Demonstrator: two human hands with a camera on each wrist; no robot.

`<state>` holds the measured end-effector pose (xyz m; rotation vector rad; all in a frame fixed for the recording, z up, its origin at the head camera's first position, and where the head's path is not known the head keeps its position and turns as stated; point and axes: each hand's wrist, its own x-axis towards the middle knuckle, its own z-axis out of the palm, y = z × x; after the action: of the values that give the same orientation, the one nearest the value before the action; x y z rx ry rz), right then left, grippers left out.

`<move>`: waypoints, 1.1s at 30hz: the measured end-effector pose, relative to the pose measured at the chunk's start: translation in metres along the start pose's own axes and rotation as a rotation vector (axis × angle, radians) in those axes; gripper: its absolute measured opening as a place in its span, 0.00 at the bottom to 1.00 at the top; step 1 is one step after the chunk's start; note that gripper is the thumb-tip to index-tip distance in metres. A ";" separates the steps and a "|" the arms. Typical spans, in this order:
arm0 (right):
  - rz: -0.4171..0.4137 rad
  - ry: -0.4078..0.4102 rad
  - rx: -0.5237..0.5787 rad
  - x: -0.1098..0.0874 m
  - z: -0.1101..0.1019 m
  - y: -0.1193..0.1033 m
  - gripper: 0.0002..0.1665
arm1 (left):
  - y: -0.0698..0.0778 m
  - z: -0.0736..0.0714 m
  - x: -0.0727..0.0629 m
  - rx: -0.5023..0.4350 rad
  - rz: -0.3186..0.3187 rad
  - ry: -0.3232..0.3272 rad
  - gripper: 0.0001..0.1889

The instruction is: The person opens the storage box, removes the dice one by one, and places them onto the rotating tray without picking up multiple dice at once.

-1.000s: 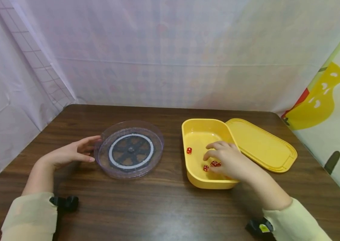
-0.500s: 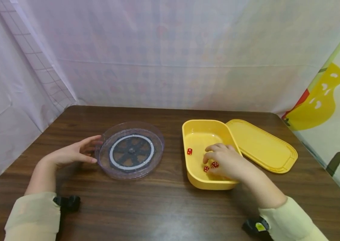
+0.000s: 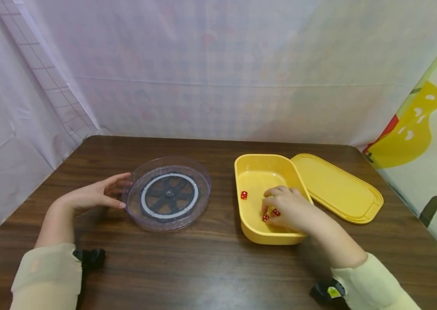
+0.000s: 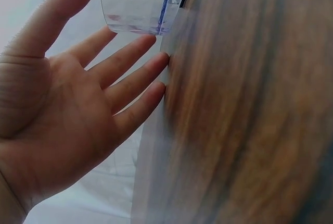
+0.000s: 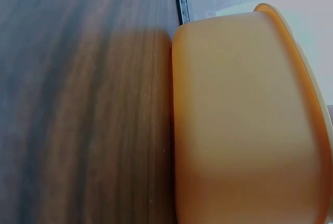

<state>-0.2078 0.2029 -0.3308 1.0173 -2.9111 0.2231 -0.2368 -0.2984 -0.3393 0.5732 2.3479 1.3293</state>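
Right hand (image 3: 289, 209): reaches down into the yellow box (image 3: 266, 237), fingers bent and pointing toward the floor of the box. Thumb and forefinger stand a little apart in the head view. Whether anything is pinched between them cannot be told; the right wrist view shows the outer wall of the box and none of the fingers.

Red dice: the front die (image 3: 265, 217) lies at the tip of the forefinger, touching or nearly so. The second die (image 3: 276, 212) sits just beside it, partly covered by the hand. The far die (image 3: 244, 195) lies apart from the grip, to its left, near the side wall. Any further dice beneath the palm would be hidden.

Left hand (image 3: 94, 196): fingers spread and extended, holding nothing. Its fingertips are at the near side of the clear dish (image 3: 204, 189), seemingly steadying it; firm contact is not confirmed. The dish stands between the two hands, well apart from the right.

Yellow lid (image 3: 338, 189): off the box, lying on the table (image 3: 172, 267) beyond the right hand and to its right.

Assessment: the step in hand is judged to be picking up a die. The next move calls for thumb and forefinger to close squarely on one die, without knocking its neighbour, before lifting clear of the rim.
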 end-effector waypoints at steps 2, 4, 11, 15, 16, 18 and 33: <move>-0.008 0.003 0.000 0.001 0.000 -0.001 0.10 | 0.000 0.000 0.000 0.000 -0.003 -0.001 0.48; -0.013 0.004 -0.004 0.001 0.000 -0.001 0.10 | 0.000 -0.001 0.001 -0.001 -0.006 -0.001 0.48; 0.007 -0.001 -0.006 0.002 -0.002 -0.002 0.10 | 0.003 -0.001 0.002 0.003 -0.019 -0.004 0.49; 0.005 0.002 -0.019 0.003 -0.005 0.000 0.09 | 0.003 -0.002 0.002 0.003 -0.026 -0.007 0.49; 0.002 0.005 -0.024 0.003 -0.005 0.000 0.09 | 0.004 -0.002 0.002 0.003 -0.027 -0.008 0.49; -0.004 0.012 -0.032 0.003 -0.008 0.001 0.09 | 0.004 -0.002 0.002 0.009 -0.030 -0.010 0.50; 0.026 0.060 0.039 0.015 -0.033 -0.007 0.08 | -0.002 -0.003 0.003 0.030 0.003 -0.007 0.48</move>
<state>-0.2157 0.1934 -0.2959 0.9609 -2.8780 0.3072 -0.2416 -0.3000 -0.3404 0.5892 2.3657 1.2938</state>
